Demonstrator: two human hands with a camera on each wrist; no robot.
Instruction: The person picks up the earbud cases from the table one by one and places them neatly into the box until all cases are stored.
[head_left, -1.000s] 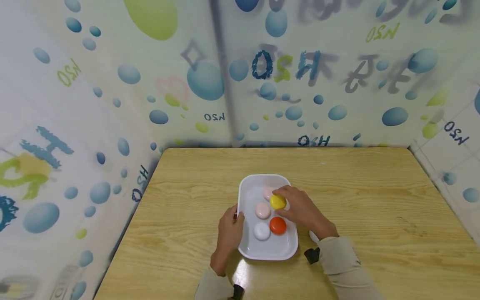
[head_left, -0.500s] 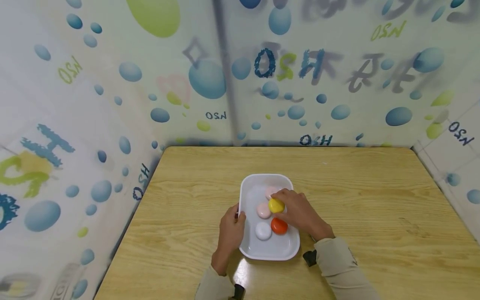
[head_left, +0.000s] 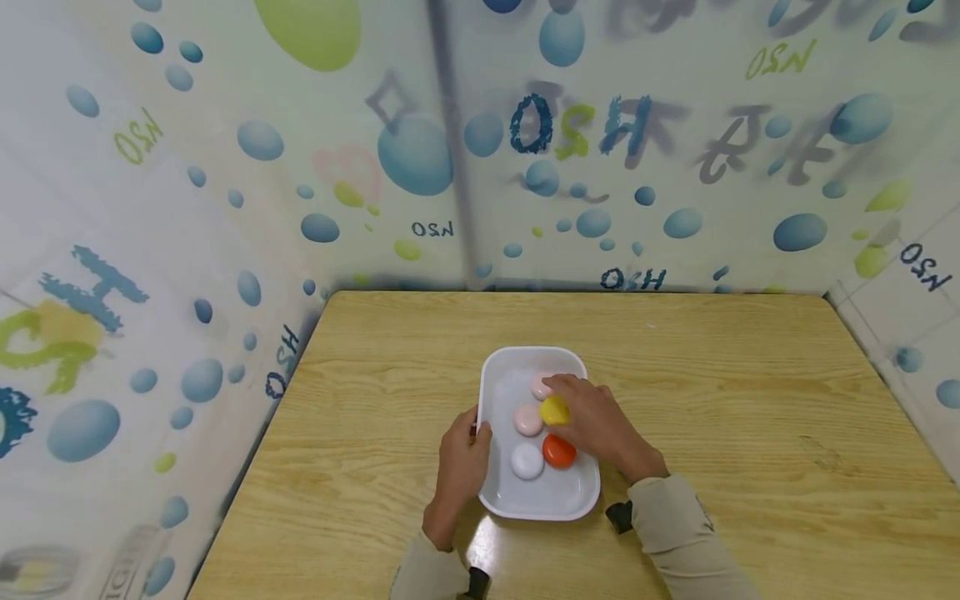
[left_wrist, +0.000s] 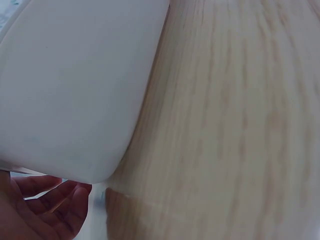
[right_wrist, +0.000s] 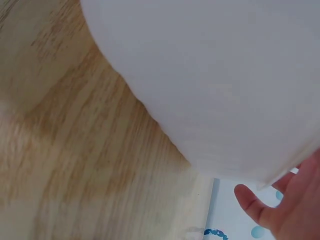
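A white rectangular tray (head_left: 537,502) lies on the table, holding several smooth, rounded, pebble-like pieces. My left hand (head_left: 461,460) grips its left side, thumb at the rim; the left wrist view shows that hand's fingertips (left_wrist: 77,207) beside the tray wall. Over the tray's right side, my right hand (head_left: 600,421) has its fingers spread around a yellow piece (head_left: 555,410). In the right wrist view its thumb (right_wrist: 250,202) stands apart from the fingers. Near the yellow piece are two pale pink pieces, the nearer (head_left: 528,420) and the farther (head_left: 540,386), a red-orange piece (head_left: 558,451) and a white piece (head_left: 527,461).
The wooden table (head_left: 360,433) reaches back to a wall covering (head_left: 480,208) printed with blue and green bubbles. Dark straps (head_left: 620,517) sit at both wrists, below beige sleeves.
My right hand has lowered the yellow piece into the tray between the pink and red-orange ones, and its index finger has moved off the piece. My left hand stays on the tray.
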